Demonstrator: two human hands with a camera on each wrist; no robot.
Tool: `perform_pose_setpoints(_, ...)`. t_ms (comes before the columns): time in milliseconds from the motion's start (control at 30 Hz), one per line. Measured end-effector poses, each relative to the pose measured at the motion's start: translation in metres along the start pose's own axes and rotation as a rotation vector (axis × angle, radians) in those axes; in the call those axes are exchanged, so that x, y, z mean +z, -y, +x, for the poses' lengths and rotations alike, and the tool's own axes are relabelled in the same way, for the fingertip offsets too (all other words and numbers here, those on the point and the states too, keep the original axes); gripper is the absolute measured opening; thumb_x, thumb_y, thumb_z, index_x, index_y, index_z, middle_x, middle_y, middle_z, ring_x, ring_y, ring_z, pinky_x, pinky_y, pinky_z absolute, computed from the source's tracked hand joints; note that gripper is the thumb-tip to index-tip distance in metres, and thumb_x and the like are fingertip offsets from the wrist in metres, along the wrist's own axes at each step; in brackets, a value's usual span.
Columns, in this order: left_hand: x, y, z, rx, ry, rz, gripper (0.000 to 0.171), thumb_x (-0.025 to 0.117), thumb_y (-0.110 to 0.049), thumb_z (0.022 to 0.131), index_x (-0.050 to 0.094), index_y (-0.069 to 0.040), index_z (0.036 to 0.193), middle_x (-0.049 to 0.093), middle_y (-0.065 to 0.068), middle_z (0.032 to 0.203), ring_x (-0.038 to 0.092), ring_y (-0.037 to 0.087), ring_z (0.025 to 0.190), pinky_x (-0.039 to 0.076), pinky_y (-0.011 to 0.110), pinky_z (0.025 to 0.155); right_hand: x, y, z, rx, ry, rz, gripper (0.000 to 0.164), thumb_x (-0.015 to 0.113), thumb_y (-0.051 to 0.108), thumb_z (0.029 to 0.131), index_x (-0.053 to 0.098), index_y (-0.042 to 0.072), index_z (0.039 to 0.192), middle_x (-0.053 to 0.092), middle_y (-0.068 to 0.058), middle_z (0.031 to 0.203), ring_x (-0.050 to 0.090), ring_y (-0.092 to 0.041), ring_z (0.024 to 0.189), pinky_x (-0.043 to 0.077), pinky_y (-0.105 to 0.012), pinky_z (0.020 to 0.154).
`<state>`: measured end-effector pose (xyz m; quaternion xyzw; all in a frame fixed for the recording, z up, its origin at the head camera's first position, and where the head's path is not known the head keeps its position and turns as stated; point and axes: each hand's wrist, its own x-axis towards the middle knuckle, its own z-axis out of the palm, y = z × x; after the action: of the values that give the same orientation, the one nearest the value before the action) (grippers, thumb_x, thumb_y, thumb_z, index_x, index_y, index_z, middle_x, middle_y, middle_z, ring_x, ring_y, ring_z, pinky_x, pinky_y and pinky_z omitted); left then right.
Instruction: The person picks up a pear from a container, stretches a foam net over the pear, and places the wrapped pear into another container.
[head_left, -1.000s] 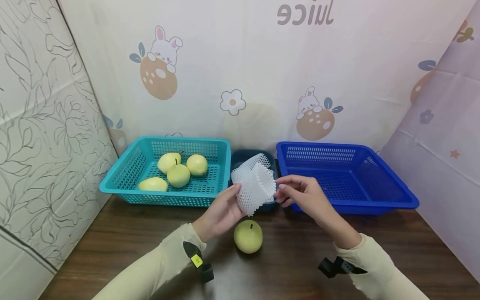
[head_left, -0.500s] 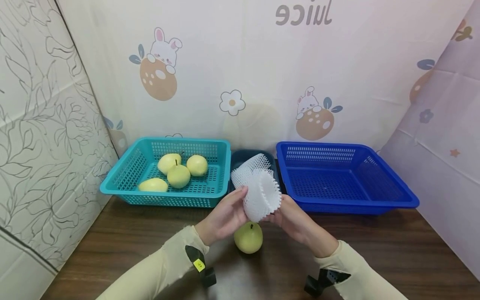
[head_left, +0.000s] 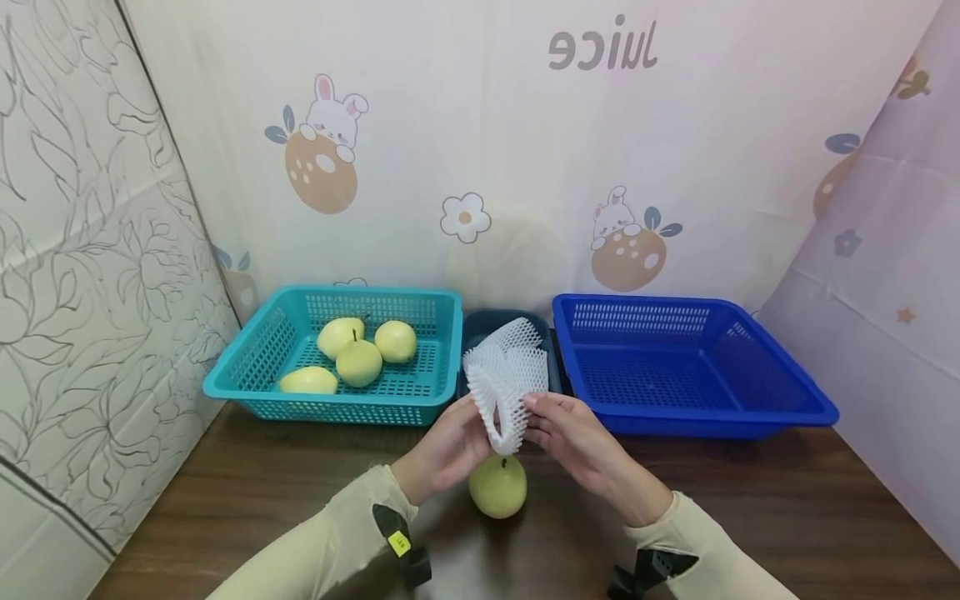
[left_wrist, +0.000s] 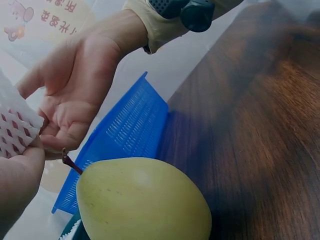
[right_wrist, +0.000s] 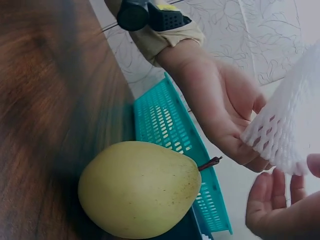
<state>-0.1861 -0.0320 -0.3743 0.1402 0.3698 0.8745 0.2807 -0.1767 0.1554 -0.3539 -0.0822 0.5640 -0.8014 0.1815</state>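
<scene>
Foam net (head_left: 514, 414) has swung its mouth from rightward to facing the person. Left to right: teal basket (head_left: 262, 397), four pears (head_left: 358, 364) inside; left hand (head_left: 448, 446) holding net's left side; loose pear (head_left: 497, 489) upright on counter (head_left: 555, 542), below net; right hand (head_left: 576, 435) gripping net's right; blue basket (head_left: 697, 418).

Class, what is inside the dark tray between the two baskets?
White foam netting shows in the dark tray. The held foam sleeve, left hand and right hand cover much of its front; anything behind them cannot be seen.
</scene>
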Motion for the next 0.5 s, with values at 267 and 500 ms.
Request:
perform_pose_setpoints(267,-0.0038,0.0054,-0.0005,0.015,-0.011,-0.022,0.047,0.03,-0.015,0.105,0.018,0.0,0.148,0.035,0.013,0.144,0.041,0.017,0.124,0.035,0.033,0.102,-0.001,-0.0045,-0.0003,-0.012,0.05,0.247,0.024,0.034,0.014,0.102,0.057,0.011,0.098,0.06,-0.001,0.099,0.056,-0.015,0.091,0.046,-0.029,0.084)
perform_pose_setpoints(500,-0.0047,0.0063,-0.0015,0.05,-0.049,-0.023,0.048,0.033,-0.017,0.104,0.021,-0.002,0.148,0.033,0.014,0.148,0.037,0.02,0.129,0.03,0.038,0.107,-0.0038,-0.0069,0.0014,0.01,0.125,0.412,0.027,0.028,0.018,0.103,0.052,0.006,0.107,0.06,-0.002,0.102,0.056,-0.014,0.096,0.045,-0.029,0.086)
